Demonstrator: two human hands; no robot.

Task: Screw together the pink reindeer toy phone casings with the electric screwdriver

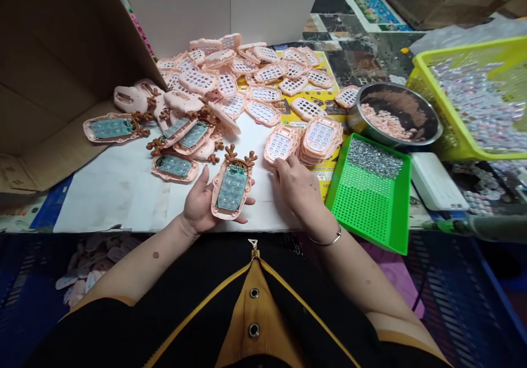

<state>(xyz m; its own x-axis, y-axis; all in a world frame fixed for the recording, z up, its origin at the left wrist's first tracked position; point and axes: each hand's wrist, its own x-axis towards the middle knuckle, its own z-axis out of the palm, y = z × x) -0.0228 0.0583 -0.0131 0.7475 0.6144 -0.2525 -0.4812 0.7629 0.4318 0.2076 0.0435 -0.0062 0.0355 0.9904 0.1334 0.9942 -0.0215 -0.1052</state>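
Observation:
My left hand (198,206) holds a pink toy phone half (231,189) with brown antlers, its green circuit board facing up. The fingers reach under it and show past its right edge. My right hand (300,188) has its fingertips closed at the lower edge of a pink phone cover (282,144) with a white keypad. A stack of similar covers (321,137) stands just to the right of that one. Left of my hands lie several antlered halves, among them one with its board showing (174,167).
Many pink covers (269,72) are heaped at the back. To the right are a green tray (370,203) of small screws, a steel bowl (432,132) of small pink pieces, and a yellow basket (473,143) of packets. Cardboard boxes (61,55) border the left and back.

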